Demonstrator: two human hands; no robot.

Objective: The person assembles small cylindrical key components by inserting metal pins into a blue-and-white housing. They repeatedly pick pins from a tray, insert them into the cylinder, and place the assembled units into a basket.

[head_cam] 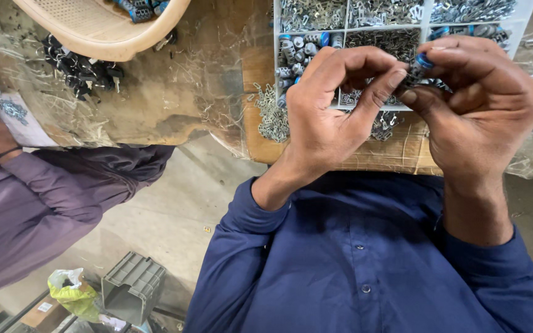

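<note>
My left hand [334,105] and my right hand [482,105] are raised together above the table edge, fingertips meeting. Between them they pinch a small grey cylindrical part with a blue end [419,64]; the right thumb and fingers wrap it, the left thumb and forefinger press on its side. Behind the hands lies a white compartment tray [345,38] with small metal clips in several sections and grey-and-blue cylinders [300,52] in one. Loose metal clips [269,114] lie on the table beside the tray.
A cream plastic basket [103,31] sits at the top left, with a pile of black parts [81,68] beneath it. Another person in a purple sleeve [44,197] works at the left. On the floor are a grey crate [132,287] and a yellow-green bag [72,290].
</note>
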